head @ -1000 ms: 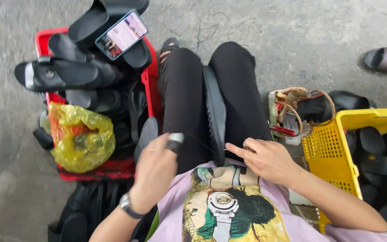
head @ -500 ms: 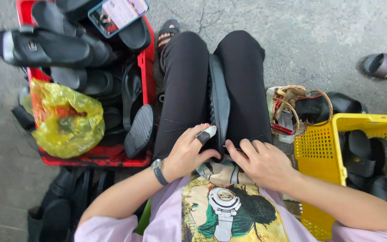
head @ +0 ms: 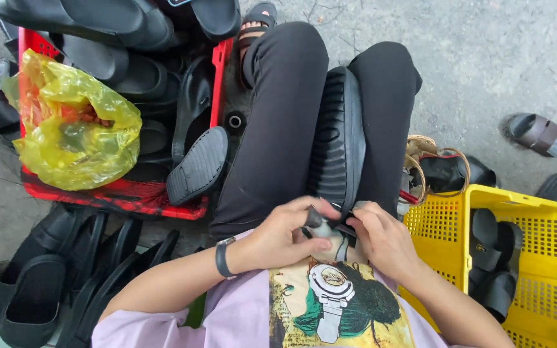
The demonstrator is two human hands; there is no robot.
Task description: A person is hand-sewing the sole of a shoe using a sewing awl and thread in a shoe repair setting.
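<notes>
Here, black sandal (head: 338, 138) between knees, heel at left hand (head: 285, 235), right hand (head: 381, 238)

Both hands, left hand (head: 285, 235) and right hand (head: 381, 238), pinch the black sandal (head: 338, 145) on the lap.

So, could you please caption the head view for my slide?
Both hands work on a black sandal held between the knees, crates alongside.

You wear a lilac short-sleeved T-shirt (head: 246, 316) with a yellow and green printed picture on the front, and black trousers (head: 285, 122). A dark band (head: 222, 258) circles your left wrist, and a dark strapped sandal (head: 257, 19) shows on one foot.
</notes>
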